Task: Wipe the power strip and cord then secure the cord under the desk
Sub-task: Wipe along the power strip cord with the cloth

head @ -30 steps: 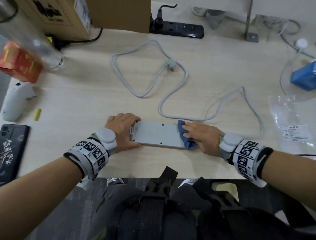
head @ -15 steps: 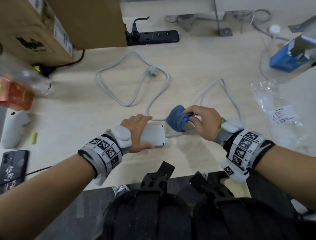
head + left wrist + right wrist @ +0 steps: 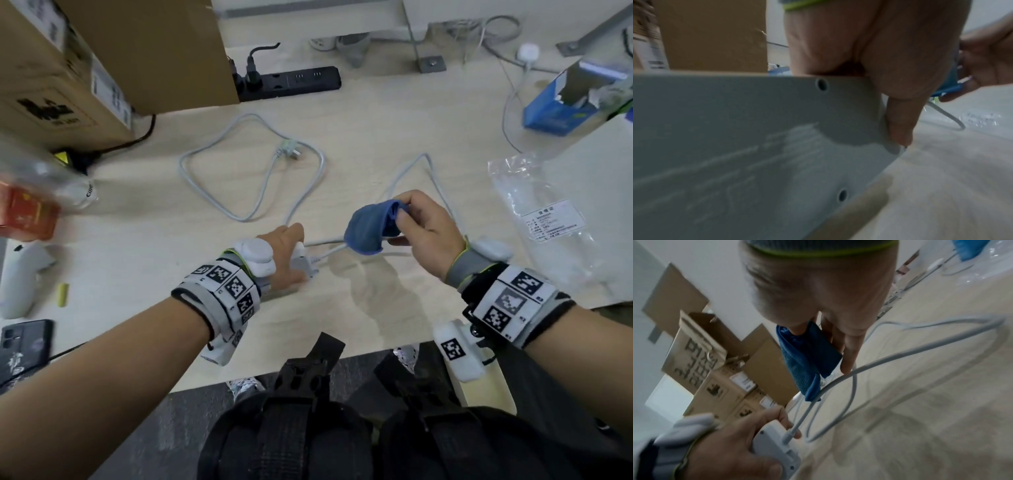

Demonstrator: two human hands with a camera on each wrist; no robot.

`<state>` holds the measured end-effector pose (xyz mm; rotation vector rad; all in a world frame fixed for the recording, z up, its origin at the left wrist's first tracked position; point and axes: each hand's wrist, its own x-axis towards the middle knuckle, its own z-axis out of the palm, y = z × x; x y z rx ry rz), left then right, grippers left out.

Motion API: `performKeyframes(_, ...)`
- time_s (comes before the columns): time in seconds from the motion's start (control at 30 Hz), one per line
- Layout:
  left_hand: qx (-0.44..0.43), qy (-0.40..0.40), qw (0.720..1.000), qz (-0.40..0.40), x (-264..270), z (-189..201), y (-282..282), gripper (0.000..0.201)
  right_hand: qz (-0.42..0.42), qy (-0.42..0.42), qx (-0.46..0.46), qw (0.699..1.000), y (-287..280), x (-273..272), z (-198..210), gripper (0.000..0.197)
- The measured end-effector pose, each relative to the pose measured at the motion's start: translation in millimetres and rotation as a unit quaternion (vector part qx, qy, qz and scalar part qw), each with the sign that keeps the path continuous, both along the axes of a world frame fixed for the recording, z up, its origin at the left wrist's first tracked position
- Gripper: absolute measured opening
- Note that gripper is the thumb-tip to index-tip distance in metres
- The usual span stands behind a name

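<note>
My left hand [image 3: 286, 253] grips the cord end of the grey power strip [image 3: 303, 265], tilted up off the desk; its flat back with screw holes fills the left wrist view [image 3: 746, 146]. The strip's grey cord [image 3: 260, 164] leaves that end and loops across the desk to its plug [image 3: 284, 148]. My right hand [image 3: 416, 226] is raised above the desk to the right, pinching a folded blue cloth [image 3: 368, 228] that hangs just over the cord near the strip. In the right wrist view the cloth [image 3: 807, 360] dangles from the fingers above the cord [image 3: 838, 382].
Cardboard boxes [image 3: 102, 58] stand at the back left, with a black power strip [image 3: 291, 82] beside them. A blue box [image 3: 561, 102] and a clear plastic bag [image 3: 548, 219] lie at the right. A phone [image 3: 24, 346], white device [image 3: 20, 274] and orange packet [image 3: 27, 212] sit at the left.
The strip lay flat while my right hand wiped it with the cloth. My left hand has since tilted it up by the cord end, and my right hand has lifted the cloth off.
</note>
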<state>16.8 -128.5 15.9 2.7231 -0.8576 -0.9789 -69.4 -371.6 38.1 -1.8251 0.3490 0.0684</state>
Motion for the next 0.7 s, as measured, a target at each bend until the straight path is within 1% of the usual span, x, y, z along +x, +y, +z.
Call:
performKeyframes(0.03, 0.000, -0.019, 1.000, 0.008, 1, 6, 3, 0.047, -0.016, 0.006, 0.029, 0.999, 0, 3, 5, 0.008)
performKeyframes(0.1, 0.005, -0.044, 0.999, 0.023, 2, 14, 6, 0.044, -0.046, 0.031, 0.089, 0.994, -1, 8, 13, 0.015)
performKeyframes(0.23, -0.014, -0.071, 0.996, 0.049, 10, 21, 14, 0.045, -0.081, 0.071, 0.209, 0.972, 4, 22, 33, 0.022)
performKeyframes(0.33, -0.060, -0.050, 0.994, 0.078, 14, 25, 18, 0.053, -0.137, 0.080, 0.310, 0.937, 9, 29, 42, 0.031)
performKeyframes(0.4, -0.072, -0.040, 0.992, 0.094, 15, 26, 18, 0.056, -0.140, 0.107, 0.374, 0.911, 10, 32, 45, 0.042)
performKeyframes(0.43, -0.074, -0.039, 0.991, 0.102, 15, 28, 18, 0.055, -0.118, 0.117, 0.380, 0.910, 12, 33, 49, 0.044)
performKeyframes(0.5, -0.087, -0.025, 0.989, 0.117, 18, 27, 18, 0.054, -0.068, 0.128, 0.354, 0.924, 16, 34, 52, 0.031)
performKeyframes(0.53, -0.099, -0.011, 0.986, 0.130, 19, 26, 17, 0.053, -0.055, 0.138, 0.336, 0.930, 18, 35, 53, 0.024)
performKeyframes(0.57, -0.115, 0.008, 0.982, 0.148, 20, 25, 15, 0.051, -0.051, 0.148, 0.325, 0.933, 19, 37, 53, 0.022)
performKeyframes(0.6, -0.129, 0.026, 0.977, 0.167, 21, 25, 13, 0.050, -0.047, 0.156, 0.322, 0.933, 20, 38, 53, 0.025)
performKeyframes(0.63, -0.141, 0.038, 0.972, 0.185, 21, 24, 11, 0.049, -0.041, 0.164, 0.329, 0.929, 20, 38, 53, 0.032)
performKeyframes(0.7, -0.138, 0.040, 0.968, 0.204, 23, 22, 8, 0.050, -0.028, 0.173, 0.346, 0.922, 21, 38, 54, 0.044)
